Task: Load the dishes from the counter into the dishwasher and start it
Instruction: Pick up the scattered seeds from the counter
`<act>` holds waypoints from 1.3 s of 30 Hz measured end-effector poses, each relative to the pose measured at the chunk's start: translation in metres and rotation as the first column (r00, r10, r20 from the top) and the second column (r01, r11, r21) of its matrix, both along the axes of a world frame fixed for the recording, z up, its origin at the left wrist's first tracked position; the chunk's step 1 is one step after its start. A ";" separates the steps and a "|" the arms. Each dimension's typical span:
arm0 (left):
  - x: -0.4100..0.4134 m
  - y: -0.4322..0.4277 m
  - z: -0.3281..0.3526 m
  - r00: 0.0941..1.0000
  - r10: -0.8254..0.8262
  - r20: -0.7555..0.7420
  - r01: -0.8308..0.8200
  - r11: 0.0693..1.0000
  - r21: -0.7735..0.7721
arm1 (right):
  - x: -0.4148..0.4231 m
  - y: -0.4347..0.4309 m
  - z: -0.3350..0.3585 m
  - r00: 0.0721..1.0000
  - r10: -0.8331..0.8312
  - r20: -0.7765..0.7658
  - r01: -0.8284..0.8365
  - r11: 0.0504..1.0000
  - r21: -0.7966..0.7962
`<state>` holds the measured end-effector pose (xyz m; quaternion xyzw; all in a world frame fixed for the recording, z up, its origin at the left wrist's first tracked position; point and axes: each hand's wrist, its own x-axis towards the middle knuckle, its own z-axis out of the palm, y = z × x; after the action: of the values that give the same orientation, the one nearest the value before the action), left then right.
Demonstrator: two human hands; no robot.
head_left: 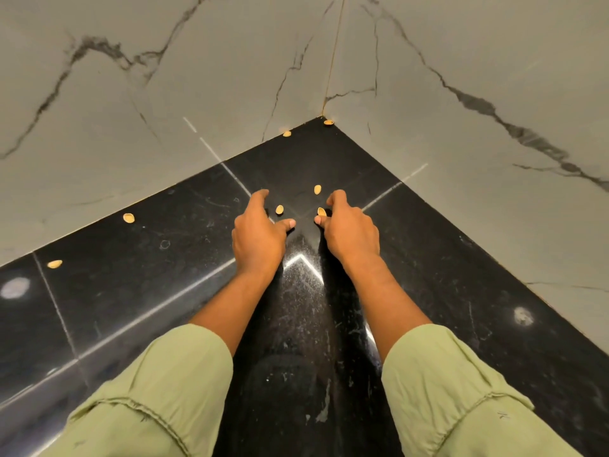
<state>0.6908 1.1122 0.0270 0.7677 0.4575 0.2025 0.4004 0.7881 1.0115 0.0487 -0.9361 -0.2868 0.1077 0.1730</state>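
Shell (321, 211) pinched in right hand (351, 227) grip; left hand (258, 232) grip loose, empty, second shell (279, 209) just beside thumb.

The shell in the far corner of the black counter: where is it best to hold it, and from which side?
Probably pinch the corner shell across its narrow width, from above and the near side: the marble walls close off the back, and it lies low on the counter.
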 end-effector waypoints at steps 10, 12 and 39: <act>0.011 0.003 0.009 0.992 0.050 -0.114 -0.047 0.998 0.031 | 0.007 0.001 -0.002 0.989 0.140 0.043 -0.138 0.989 -0.056; 0.013 0.004 0.009 0.992 0.041 -0.117 -0.039 0.999 0.020 | 0.009 0.002 -0.004 0.992 0.120 0.036 -0.117 0.991 -0.071; 0.074 0.070 0.002 0.998 -0.044 -0.033 0.047 0.994 0.100 | 0.036 0.048 -0.011 0.977 -0.168 -0.133 0.182 0.978 0.100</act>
<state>0.7647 1.1820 0.0286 0.8003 0.4352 0.2043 0.3584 0.8243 1.0592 0.0380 -0.9381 -0.1974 0.1335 0.2513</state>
